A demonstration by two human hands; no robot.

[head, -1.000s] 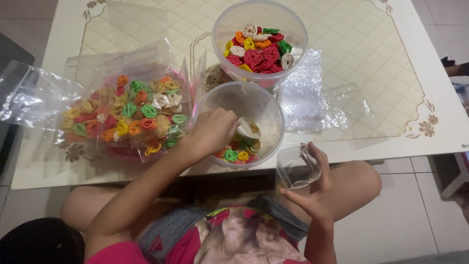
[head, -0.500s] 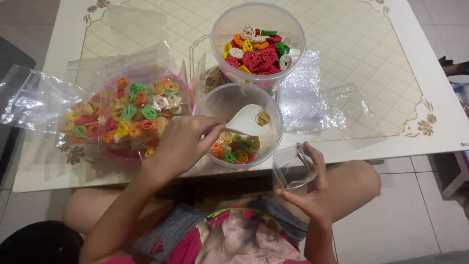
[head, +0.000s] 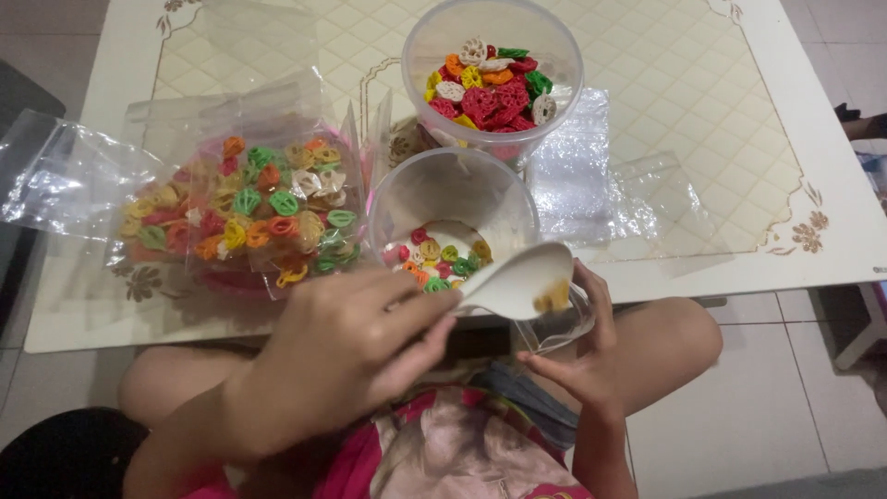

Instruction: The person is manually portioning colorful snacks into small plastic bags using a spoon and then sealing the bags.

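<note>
Head view: left hand [head: 356, 356] grips a white spoon [head: 517, 282], its long axis level, bowl pointing right over the small clear bag [head: 564, 323] that right hand [head: 591, 356] holds. Half a second earlier the spoon was in the tub [head: 453, 217].

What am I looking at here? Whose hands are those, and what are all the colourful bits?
The camera sits on a person's head and looks down, so you see that person's own two hands and their knees below a low white table. The left hand holds a white spoon with a few yellow bits in it. The right hand holds a small clear cup just under the spoon. On the table stand two clear tubs: the near tub has only a few colourful crackers, the far tub is much fuller. To the left lie clear bags packed with the same crackers.
</note>
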